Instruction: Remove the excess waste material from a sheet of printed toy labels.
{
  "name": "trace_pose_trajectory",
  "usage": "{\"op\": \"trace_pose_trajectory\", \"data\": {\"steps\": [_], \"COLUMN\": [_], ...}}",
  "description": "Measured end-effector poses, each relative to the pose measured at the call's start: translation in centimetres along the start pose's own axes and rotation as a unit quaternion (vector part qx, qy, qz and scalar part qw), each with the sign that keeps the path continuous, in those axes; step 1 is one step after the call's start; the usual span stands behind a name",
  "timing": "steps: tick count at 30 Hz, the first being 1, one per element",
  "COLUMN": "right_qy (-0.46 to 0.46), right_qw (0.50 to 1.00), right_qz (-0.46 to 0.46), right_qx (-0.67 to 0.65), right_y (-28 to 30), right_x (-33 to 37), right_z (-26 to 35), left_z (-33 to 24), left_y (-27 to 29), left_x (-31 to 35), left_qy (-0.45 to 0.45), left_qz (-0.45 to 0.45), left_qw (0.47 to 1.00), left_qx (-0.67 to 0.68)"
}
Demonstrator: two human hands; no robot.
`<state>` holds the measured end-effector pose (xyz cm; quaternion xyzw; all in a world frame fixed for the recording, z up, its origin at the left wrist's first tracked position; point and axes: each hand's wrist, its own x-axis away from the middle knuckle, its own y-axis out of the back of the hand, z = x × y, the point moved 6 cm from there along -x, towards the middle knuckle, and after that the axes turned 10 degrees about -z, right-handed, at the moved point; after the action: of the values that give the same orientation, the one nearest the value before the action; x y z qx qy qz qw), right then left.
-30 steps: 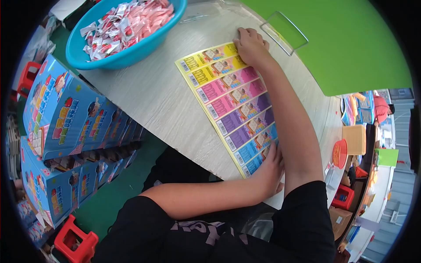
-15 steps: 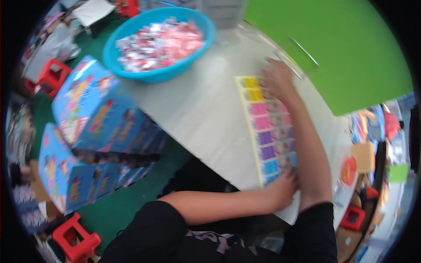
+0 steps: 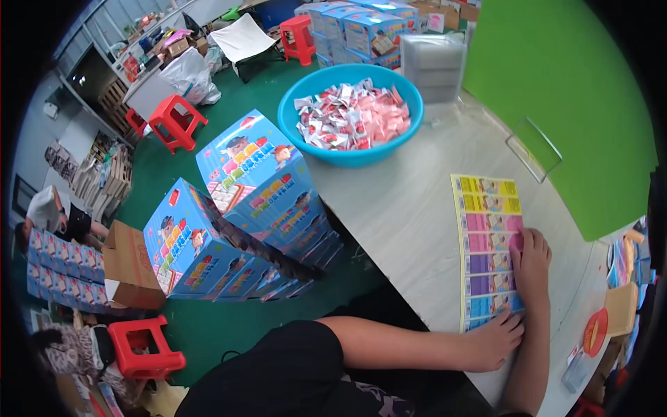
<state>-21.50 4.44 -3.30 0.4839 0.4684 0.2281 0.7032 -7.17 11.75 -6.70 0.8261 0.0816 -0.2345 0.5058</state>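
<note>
On the pale tabletop lies a sheet of stickers [image 3: 488, 243] with yellow, pink, purple and blue rows. My left hand [image 3: 492, 342] rests at its lower right corner, fingers apart and touching the blue end. Along the right edge, beside the pink and purple rows, my right hand [image 3: 531, 267] lies with its fingers stretched out. Its fingertips reach toward the pink rows, and the underside of the hand is hidden. My right forearm passes just beyond the left fingertips.
A turquoise basin [image 3: 351, 161] of wrapped sweets stands at the far table edge, beside clear plastic containers [image 3: 432, 66]. A green board [image 3: 556, 90] with a metal handle [image 3: 533, 149] borders the right. Stacked blue boxes [image 3: 257, 167] stand left of the table. Red stools [image 3: 146, 347] and people are farther left.
My right hand has come down from the sheet's yellow end to its middle right edge. My left hand stays near the blue end. The view has shifted, showing more of the room's left.
</note>
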Motion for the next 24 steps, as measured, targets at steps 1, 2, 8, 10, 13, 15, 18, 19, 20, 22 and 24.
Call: {"op": "trace_pose_trajectory", "data": {"steps": [1,2,8,10,13,15,18,19,20,22,24], "right_qy": [0.005,-0.006,0.008,0.021,0.017,0.018,0.027,0.052,0.078,0.099,0.122], "right_qw": [1.000,1.000,0.997,0.994,0.993,0.992,0.991,0.989,0.987,0.983,0.977], "right_qz": [-0.010,-0.002,0.004,-0.022,-0.017,-0.023,0.002,0.009,0.019,0.031,0.047], "right_qx": [0.008,-0.002,-0.075,-0.102,-0.113,-0.119,-0.135,-0.139,-0.142,-0.154,-0.167], "right_y": [0.2,-0.2,0.3,0.4,0.8,0.9,0.7,0.8,0.8,0.0,-0.1], "right_x": [-0.4,-0.6,-1.4,-0.8,-0.1,0.4,0.3,0.0,-0.1,-0.3,0.6], "right_z": [-0.2,0.1,0.6,0.0,-1.2,-1.5,-0.8,-0.2,0.0,-0.9,-0.9], "left_z": [0.0,0.3,0.1,0.4,0.0,0.0,0.6,0.9,1.0,2.1,4.1], "left_y": [0.5,1.0,3.7,4.1,5.0,5.6,8.1,9.7,10.9,12.3,12.2], "left_x": [-0.4,-0.1,0.0,-0.4,-0.3,-0.4,-1.0,-1.3,-2.0,-3.8,-6.1], "left_qy": [-0.007,-0.006,-0.036,-0.005,-0.056,-0.065,-0.054,-0.041,-0.041,-0.041,-0.013], "left_qz": [-0.010,-0.015,-0.082,-0.082,-0.098,-0.100,-0.108,-0.118,-0.103,-0.075,-0.023], "left_qw": [1.000,1.000,0.994,0.972,0.973,0.970,0.972,0.976,0.984,0.993,0.998], "left_qx": [-0.010,-0.022,0.061,0.220,0.202,0.211,0.203,0.180,0.142,0.081,0.056]}}
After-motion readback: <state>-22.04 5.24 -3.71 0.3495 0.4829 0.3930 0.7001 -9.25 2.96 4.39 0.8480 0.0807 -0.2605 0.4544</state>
